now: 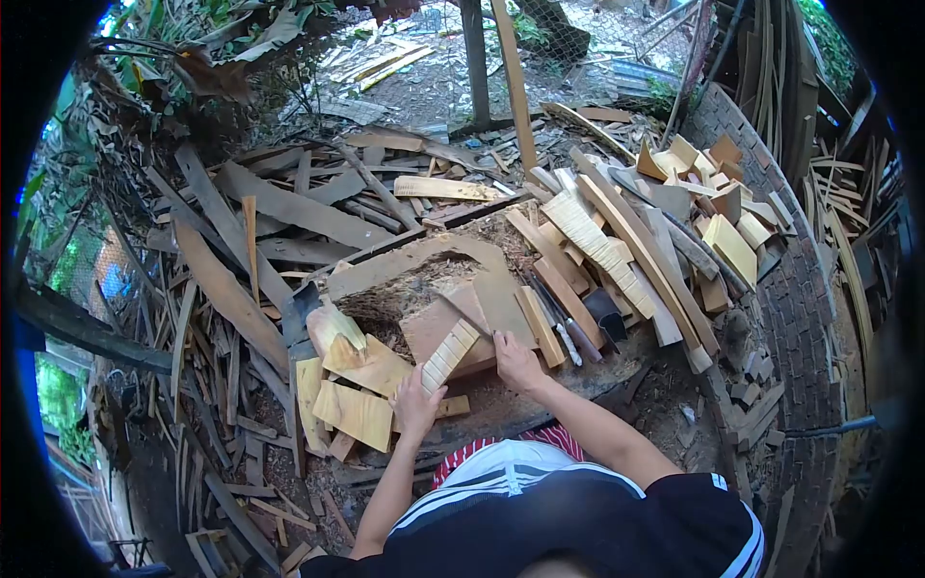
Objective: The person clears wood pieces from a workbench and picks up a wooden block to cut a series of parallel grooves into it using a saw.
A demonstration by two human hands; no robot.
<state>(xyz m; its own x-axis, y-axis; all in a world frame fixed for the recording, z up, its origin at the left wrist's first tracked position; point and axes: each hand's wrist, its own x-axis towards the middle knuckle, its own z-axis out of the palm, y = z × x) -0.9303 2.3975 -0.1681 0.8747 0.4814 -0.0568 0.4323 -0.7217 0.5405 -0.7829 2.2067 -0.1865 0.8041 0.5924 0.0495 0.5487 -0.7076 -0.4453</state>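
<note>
My left hand [417, 405] grips the lower end of a short pale wood piece [450, 354] with a row of cross cuts along its face. The piece leans up over a reddish wooden block [422, 330] on the worn work surface. My right hand [520, 364] is closed around the near end of a flat, dark blade [464, 311], perhaps a knife; its handle is hidden in my fingers. The blade slants up and left above the block, close to the cut piece's upper end. Left of my left hand lie pale wood offcuts [353, 412].
To the right are a wooden bar [540, 328], tools with dark handles [567, 308] and a long notched board [599, 252] on a pile of planks. Scrap boards [299, 207] heap up at the back left. A brick wall [798, 318] curves along the right.
</note>
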